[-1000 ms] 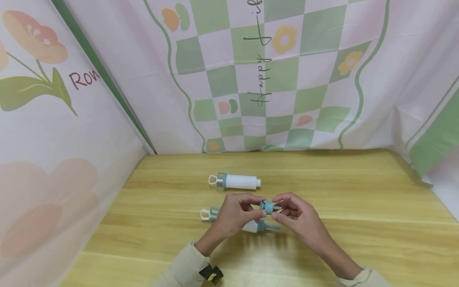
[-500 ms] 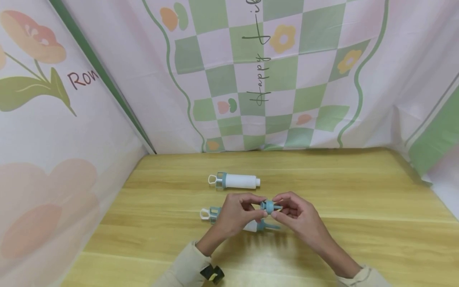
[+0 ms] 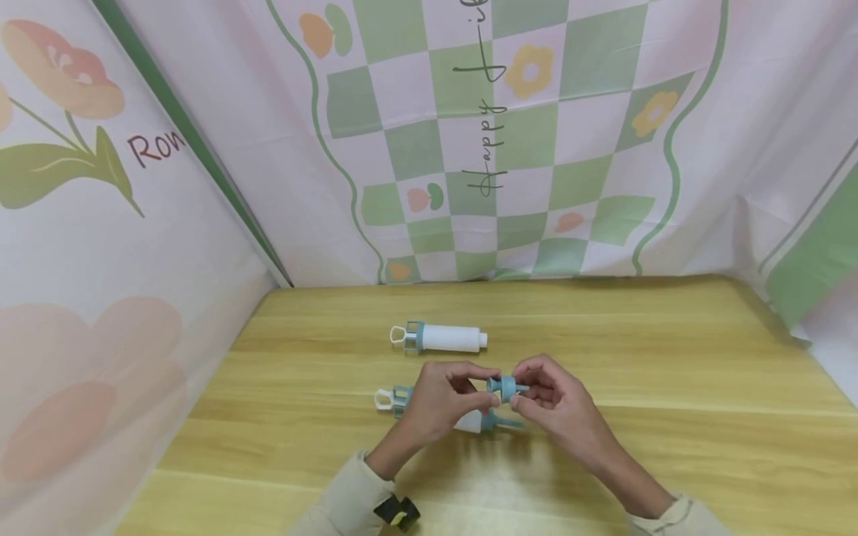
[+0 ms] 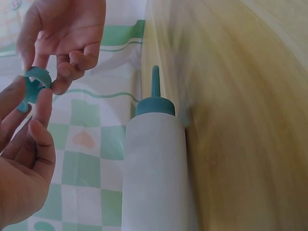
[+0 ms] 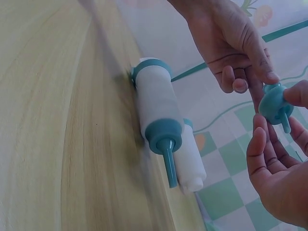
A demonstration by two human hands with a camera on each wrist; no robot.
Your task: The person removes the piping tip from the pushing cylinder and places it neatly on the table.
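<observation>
Both hands hold a small teal nozzle cap [image 3: 509, 388] above the table, its thin spout pointing right. My left hand [image 3: 437, 398] pinches its flared left end between thumb and fingertips. My right hand [image 3: 561, 402] pinches it from the spout side. In the right wrist view the cap [image 5: 275, 103] is rounded, with the spout slanting down; in the left wrist view an open ring end of the cap [image 4: 38, 79] shows. Whether it is one piece or two, I cannot tell. Below lies a white-barrelled syringe [image 3: 469, 422] with a teal nozzle, partly hidden by my left hand.
A second white syringe [image 3: 452, 339] with a teal collar and white pull handle lies farther back; its tip has no teal nozzle. The wooden table [image 3: 670, 357] ends at a patterned curtain [image 3: 523, 149] behind and another printed curtain [image 3: 67, 260] at left.
My right hand has shifted slightly up and right, and the cap has moved a little rightward with it. The left hand and both syringes stay nearly still.
</observation>
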